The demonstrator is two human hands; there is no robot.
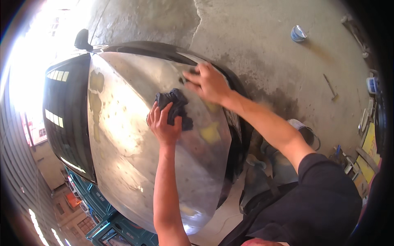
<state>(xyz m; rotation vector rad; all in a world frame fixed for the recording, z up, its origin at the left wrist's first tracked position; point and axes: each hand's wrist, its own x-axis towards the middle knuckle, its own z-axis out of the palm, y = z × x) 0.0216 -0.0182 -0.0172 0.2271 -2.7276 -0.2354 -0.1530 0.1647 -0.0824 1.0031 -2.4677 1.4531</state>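
Concrete floor [254, 33], car hood [123, 119], dark cloth [186, 110] under the left hand [166, 129]

Looking down into a workshop: ribbed wall [18, 176] along the left, strong glare in at the far left. Pale, worn concrete, with a crack running far to near and a darker damp-looking stain close to the car.

Hood lying across the middle, windshield [67, 119] to its left, black side mirror [83, 39] at the far left corner. Finish patchy: dull grey, tan blotches on the left, a yellow patch [210, 132] toward the right.

Dark cloth bunched on the hood, right of centre. Left hand over its near left edge, fingers spread, thumb apart, holding the cloth against the metal. Right hand [209, 84] just beyond and to the right, over the far right part of the hood, fingers bent and partly blurred. Small dark patch by the fingertips; cannot tell whether gripped, nor what kind of thing.

Black sleeve [324, 176] on the near right. Bucket [301, 129] with a wire handle standing partly behind the right forearm. On the floor farther right, a long thin tool [330, 87]; well beyond, a blue tub [298, 34]. At the right edge, a yellow sheet [368, 151] among clutter. Near left, teal cases [119, 231] beside the car.
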